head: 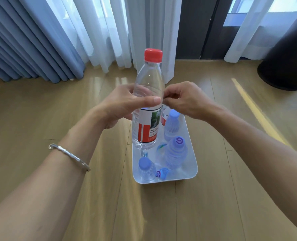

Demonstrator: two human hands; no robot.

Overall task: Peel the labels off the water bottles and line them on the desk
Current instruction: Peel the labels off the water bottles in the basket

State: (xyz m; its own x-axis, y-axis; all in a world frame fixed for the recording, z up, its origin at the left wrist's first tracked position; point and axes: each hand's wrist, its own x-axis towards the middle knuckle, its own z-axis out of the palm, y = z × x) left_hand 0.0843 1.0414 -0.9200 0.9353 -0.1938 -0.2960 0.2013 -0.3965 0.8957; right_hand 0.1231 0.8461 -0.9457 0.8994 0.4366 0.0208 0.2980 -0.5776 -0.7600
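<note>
A wooden floor (213, 206) of long, pale planks is seen, laid lengthwise from near to far, with a glossy finish in which window light is mirrored. A bright stripe of light (259, 112) is cast slantwise across its right part. A white tray (187, 173) with rounded corners is set directly on the planks, a little right of the middle; small clear bottles with blue caps (176, 153) are held in it. At the far right a black round container (287, 63) is stood on the floor. Along the far edge the floor is met by blue curtains (31, 49) on the left and white sheer curtains (109, 32) beside them.
</note>
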